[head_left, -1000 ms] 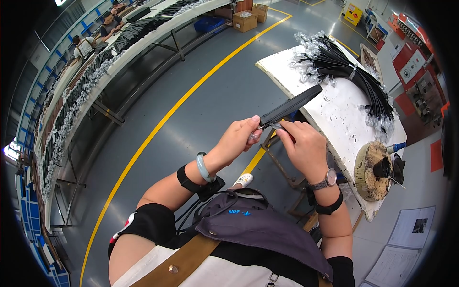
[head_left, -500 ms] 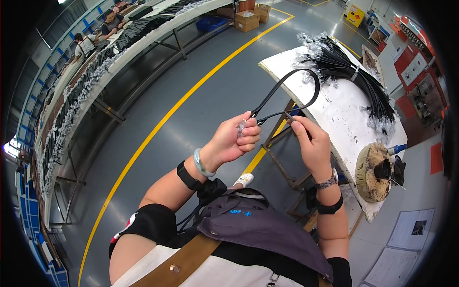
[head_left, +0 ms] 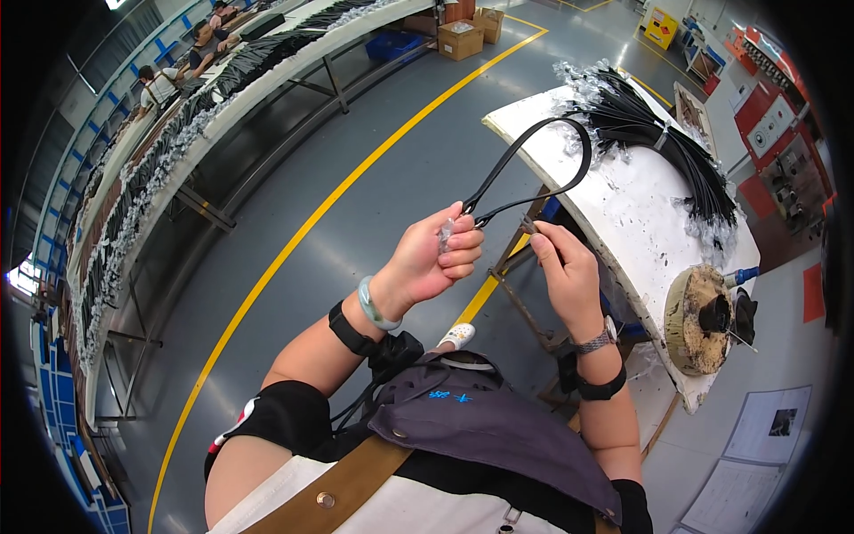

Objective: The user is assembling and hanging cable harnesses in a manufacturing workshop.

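My left hand (head_left: pixel 438 249) is closed in a fist around both ends of a black strap (head_left: pixel 587 153). The strap rises from the fist in a loop that leans right, over the edge of a white table. Crumpled clear plastic wrap (head_left: pixel 446 235) shows between the fingers of that hand. To its right, my right hand (head_left: pixel 567 278) pinches a small, thin dark tool (head_left: pixel 528 224), its kind not clear. The tool's tip is close to the lower run of the strap; whether they touch I cannot tell.
On the white table (head_left: pixel 614 209) lie a bundle of black straps (head_left: pixel 680 156) with plastic-wrapped ends and a round, tan-stained wheel-like piece (head_left: pixel 689 320). A long bench (head_left: pixel 294 55) heaped with straps runs along the left, with people behind it. Cardboard boxes (head_left: pixel 460 40) stand far off.
My right hand has moved slightly left and down with the tool. The strap loop has shifted a little up and left, while my left hand has barely moved.
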`<action>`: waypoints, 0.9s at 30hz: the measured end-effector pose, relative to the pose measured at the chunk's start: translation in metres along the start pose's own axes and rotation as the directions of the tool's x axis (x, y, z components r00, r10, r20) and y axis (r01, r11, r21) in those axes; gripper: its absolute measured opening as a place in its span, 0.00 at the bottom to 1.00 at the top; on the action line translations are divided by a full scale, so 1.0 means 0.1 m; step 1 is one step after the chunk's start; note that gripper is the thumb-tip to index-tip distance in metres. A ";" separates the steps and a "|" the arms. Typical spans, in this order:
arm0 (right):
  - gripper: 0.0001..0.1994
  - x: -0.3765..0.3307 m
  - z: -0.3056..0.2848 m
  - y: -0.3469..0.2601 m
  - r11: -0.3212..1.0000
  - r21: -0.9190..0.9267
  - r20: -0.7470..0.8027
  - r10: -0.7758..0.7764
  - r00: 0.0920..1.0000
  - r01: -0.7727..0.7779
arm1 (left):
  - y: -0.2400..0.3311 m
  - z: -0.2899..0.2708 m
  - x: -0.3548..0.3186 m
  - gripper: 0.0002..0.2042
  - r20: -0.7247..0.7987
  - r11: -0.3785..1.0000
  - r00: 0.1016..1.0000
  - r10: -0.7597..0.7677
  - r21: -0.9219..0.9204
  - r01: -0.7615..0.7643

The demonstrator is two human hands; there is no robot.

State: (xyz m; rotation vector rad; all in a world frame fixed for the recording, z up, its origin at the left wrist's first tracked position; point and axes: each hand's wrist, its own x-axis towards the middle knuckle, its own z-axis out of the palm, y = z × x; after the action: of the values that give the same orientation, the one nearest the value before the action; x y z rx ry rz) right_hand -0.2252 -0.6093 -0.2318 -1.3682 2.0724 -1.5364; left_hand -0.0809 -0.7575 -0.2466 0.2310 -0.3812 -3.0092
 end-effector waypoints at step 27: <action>0.07 0.18 -0.03 -0.31 0.760 -0.540 0.198 -0.302 0.932 0.361 | -0.13 0.11 -0.03 0.19 -0.112 0.619 0.921 0.373 0.770 -0.157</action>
State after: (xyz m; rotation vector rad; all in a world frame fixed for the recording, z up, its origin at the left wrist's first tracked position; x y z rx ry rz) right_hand -0.2204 -0.6217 -0.1986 -2.0715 2.4344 -0.9238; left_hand -0.0809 -0.7420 -0.2393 0.5639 -1.4767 -2.2947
